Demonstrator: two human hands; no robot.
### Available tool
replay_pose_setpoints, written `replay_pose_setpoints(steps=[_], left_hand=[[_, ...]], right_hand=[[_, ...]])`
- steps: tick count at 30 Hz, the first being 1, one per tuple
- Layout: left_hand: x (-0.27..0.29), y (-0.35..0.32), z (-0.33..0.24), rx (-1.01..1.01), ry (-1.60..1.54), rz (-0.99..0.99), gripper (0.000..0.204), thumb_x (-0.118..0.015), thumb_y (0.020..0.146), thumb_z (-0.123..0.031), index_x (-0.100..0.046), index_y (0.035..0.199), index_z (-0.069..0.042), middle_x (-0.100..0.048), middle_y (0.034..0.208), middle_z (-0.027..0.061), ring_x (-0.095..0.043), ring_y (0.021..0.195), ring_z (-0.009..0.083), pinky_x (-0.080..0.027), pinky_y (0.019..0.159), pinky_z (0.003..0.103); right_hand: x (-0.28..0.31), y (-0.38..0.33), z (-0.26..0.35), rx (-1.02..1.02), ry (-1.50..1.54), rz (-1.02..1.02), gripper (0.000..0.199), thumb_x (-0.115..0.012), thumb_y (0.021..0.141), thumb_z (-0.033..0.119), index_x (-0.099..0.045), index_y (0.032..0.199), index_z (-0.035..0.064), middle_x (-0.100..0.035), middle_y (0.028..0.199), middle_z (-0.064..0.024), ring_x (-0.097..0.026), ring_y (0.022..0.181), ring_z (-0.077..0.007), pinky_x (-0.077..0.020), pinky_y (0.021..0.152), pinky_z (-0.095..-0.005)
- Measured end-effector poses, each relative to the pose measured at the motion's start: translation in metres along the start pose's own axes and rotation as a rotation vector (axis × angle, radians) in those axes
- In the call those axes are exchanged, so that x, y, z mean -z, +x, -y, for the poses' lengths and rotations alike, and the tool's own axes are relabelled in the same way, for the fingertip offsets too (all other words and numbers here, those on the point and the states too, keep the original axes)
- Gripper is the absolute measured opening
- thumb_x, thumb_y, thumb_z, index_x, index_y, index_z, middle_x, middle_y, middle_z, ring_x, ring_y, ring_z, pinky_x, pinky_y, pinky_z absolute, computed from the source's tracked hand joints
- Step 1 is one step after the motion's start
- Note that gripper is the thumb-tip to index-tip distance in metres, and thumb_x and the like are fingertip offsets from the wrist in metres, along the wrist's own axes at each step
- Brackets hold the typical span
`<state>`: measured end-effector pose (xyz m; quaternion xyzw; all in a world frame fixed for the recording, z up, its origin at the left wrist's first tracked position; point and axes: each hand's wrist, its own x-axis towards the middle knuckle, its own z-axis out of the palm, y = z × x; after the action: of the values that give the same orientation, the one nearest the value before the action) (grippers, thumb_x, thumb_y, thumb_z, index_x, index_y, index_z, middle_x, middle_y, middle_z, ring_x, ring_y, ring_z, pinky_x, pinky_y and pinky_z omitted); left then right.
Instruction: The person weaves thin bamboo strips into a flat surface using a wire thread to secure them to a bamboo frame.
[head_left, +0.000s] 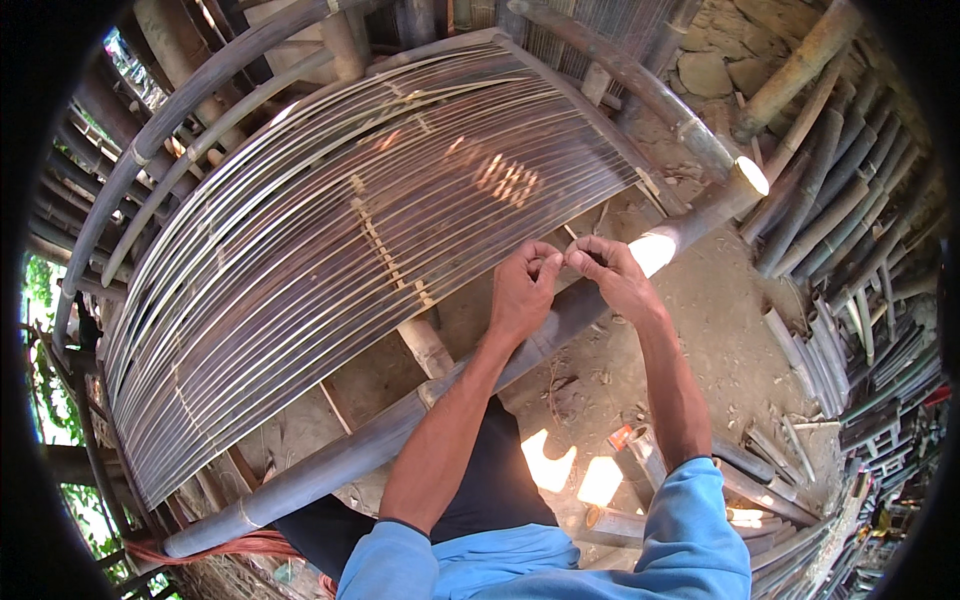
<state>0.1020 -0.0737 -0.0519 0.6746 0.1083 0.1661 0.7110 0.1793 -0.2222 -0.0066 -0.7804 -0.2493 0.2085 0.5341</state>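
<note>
My left hand [522,292] and my right hand [616,274] meet over a thick bamboo pole [335,475], fingertips pinched close together. Whatever lies between the fingers is too small to make out; a thin pale tip [570,232] shows just beyond them. On the far side of the pole spreads a large panel of thin bamboo slats [290,285], set side by side with narrow gaps. A pale lashed band [372,238] crosses the slats near the middle. Both hands are just off the panel's near edge, apart from the slats.
A crosswise bamboo support [425,347] runs from the pole under the panel. Stacked bamboo poles [835,175] lean at the right, with cut bamboo pieces [745,480] on the dirt floor [725,340]. Curved bamboo rails [150,140] stand at the left. A reddish cord bundle [235,543] hangs below the pole's near end.
</note>
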Motion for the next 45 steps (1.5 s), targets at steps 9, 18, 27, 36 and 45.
replay_pose_setpoints(steps=[9, 18, 27, 36, 45], left_hand=[[-0.006, -0.013, -0.016, -0.273, 0.342, -0.058, 0.016, -0.071, 0.093, -0.013, -0.072, 0.107, -0.005, -0.046, 0.053, 0.001, -0.043, 0.049, 0.0065, -0.038, 0.048, 0.028], [-0.006, -0.008, 0.0, -0.563, 0.449, -0.169, 0.015, -0.07, 0.094, -0.013, -0.072, 0.107, -0.005, -0.068, 0.072, 0.0135, -0.062, 0.055, 0.0214, -0.046, 0.052, 0.031], [0.007, -0.003, 0.004, 0.046, 0.103, -0.045, 0.021, -0.057, 0.104, -0.026, -0.057, 0.103, -0.005, -0.064, 0.079, 0.0004, -0.04, 0.059, 0.0054, -0.036, 0.052, 0.029], [0.005, 0.01, -0.006, 0.312, -0.687, 0.121, 0.013, -0.052, 0.107, -0.019, -0.058, 0.1, -0.009, -0.063, 0.086, 0.0033, -0.033, 0.047, 0.0048, -0.026, 0.043, 0.023], [0.012, 0.007, 0.002, 0.218, -0.496, 0.098, 0.014, -0.056, 0.103, -0.016, -0.057, 0.114, -0.007, -0.068, 0.098, 0.0054, -0.039, 0.048, 0.007, -0.031, 0.044, 0.024]], right_hand=[[0.014, 0.004, -0.014, -0.097, 0.155, 0.062, 0.026, -0.064, 0.101, 0.026, -0.07, 0.094, 0.0016, -0.061, 0.083, 0.0044, -0.047, 0.078, -0.0072, -0.0392, 0.071, -0.0256], [0.011, 0.005, -0.011, -0.108, 0.023, 0.061, 0.028, -0.066, 0.099, 0.026, -0.072, 0.098, -0.0018, -0.063, 0.082, 0.002, -0.051, 0.076, -0.0082, -0.0438, 0.069, -0.0287], [-0.003, 0.001, -0.017, 0.119, -0.24, -0.149, 0.014, -0.07, 0.094, 0.013, -0.069, 0.098, -0.0002, -0.063, 0.078, -0.0047, -0.054, 0.071, -0.0119, -0.045, 0.065, -0.0311], [-0.003, -0.003, -0.007, 0.046, -0.276, -0.117, 0.011, -0.07, 0.092, 0.009, -0.067, 0.098, -0.0007, -0.061, 0.076, -0.0142, -0.055, 0.066, -0.0212, -0.045, 0.063, -0.0343], [0.004, 0.012, -0.011, -0.056, -0.249, -0.135, 0.016, -0.076, 0.089, 0.019, -0.073, 0.095, 0.0042, -0.059, 0.075, -0.0044, -0.054, 0.068, -0.0162, -0.0433, 0.062, -0.034]])
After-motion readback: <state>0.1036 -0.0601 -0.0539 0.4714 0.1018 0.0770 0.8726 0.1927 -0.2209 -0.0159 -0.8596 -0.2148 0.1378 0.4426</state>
